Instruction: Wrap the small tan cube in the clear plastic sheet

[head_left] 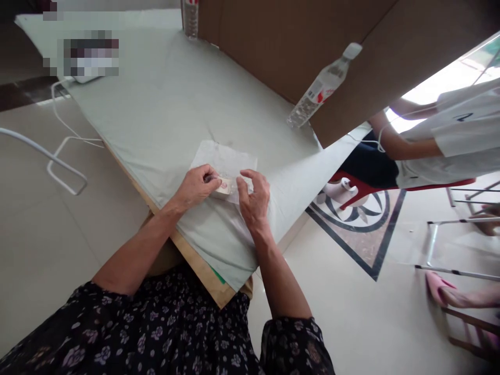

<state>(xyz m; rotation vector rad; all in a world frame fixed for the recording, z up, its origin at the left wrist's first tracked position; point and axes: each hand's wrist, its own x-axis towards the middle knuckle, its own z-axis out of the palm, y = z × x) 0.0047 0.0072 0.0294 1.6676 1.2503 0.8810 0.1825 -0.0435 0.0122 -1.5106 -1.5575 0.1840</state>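
Note:
My left hand (197,185) pinches the left end of a small tan block with a pink mark (223,186), which sits inside a clear plastic wrapper. My right hand (253,197) holds the wrapper's right side, fingers curled around it. Both hands rest over a white sheet of paper or cloth (224,159) lying on the table covered in pale grey-green cloth (164,104). What exactly the block is I cannot make out.
A plastic water bottle (322,86) leans against a tall brown cardboard panel (281,41) at the table's far side. Another bottle (190,18) stands at the back. White cables (62,125) hang off the left edge. Another person (449,135) sits at the right on a red chair.

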